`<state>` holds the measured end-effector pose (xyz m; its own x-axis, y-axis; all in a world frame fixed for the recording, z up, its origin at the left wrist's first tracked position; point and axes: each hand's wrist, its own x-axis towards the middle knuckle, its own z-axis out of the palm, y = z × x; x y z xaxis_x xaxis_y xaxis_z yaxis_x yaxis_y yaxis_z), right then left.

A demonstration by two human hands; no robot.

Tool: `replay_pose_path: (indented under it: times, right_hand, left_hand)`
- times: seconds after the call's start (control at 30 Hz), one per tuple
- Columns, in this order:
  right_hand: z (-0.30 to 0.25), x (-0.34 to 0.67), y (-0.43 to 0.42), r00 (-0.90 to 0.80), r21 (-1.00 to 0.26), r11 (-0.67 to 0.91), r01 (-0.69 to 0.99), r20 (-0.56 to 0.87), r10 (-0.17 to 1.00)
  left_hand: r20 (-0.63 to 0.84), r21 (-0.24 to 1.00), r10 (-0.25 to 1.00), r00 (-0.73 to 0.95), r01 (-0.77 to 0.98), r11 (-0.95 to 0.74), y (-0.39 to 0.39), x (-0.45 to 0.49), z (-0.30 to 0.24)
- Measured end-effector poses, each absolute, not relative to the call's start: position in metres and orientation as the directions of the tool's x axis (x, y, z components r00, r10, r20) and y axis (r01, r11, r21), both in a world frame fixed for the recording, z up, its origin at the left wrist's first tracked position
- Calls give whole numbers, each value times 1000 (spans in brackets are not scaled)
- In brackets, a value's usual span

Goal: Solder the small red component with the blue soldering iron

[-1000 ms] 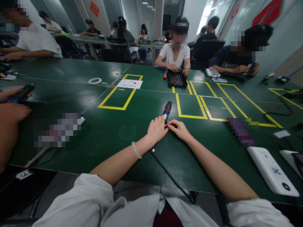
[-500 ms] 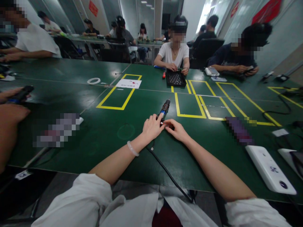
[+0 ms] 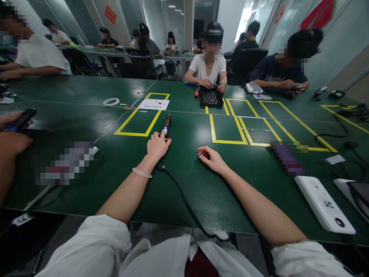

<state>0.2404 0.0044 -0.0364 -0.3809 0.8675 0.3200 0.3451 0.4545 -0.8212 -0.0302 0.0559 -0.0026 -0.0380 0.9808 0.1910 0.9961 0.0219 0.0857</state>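
Note:
My left hand (image 3: 158, 146) is wrapped over the rear of a black corded electric screwdriver (image 3: 166, 124) with a blue band. Its tip points away from me, and the hand covers the back of its body. A black cord (image 3: 184, 196) runs from beneath that hand toward the table's near edge, with a small metal ring beside it. Apart from the tool, my right hand (image 3: 213, 159) rests over the green table (image 3: 187, 173) to the right. Its fingers are loosely curved, with a gap to the thumb and nothing seen in them.
Yellow tape rectangles (image 3: 229, 141) mark the table. A white card (image 3: 153, 104) and a tape roll (image 3: 111, 102) lie to the left. Across from me, a person works over a black tray (image 3: 211, 97). A white power bank (image 3: 325, 204) sits at the right.
My left hand has carried the electric screwdriver leftward, away from my right hand, and it now points more straight ahead. My right hand no longer touches it. The cord has shifted left.

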Motion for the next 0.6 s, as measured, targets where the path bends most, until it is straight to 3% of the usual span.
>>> replay_pose_path:
  times: [0.27, 0.43, 0.6]
  right_hand:
    - [-39, 243, 6, -370, -804, 442, 398, 300, 879]
    - [-40, 243, 6, -372, -805, 434, 404, 289, 882]
    - [-37, 243, 5, -372, -808, 426, 408, 279, 885]
  left_hand:
    - [169, 115, 959, -229, 971, 212, 75, -112, 2]
    - [174, 101, 949, -262, 964, 247, 79, -142, 0]
    - [279, 77, 933, -229, 973, 216, 73, -144, -2]
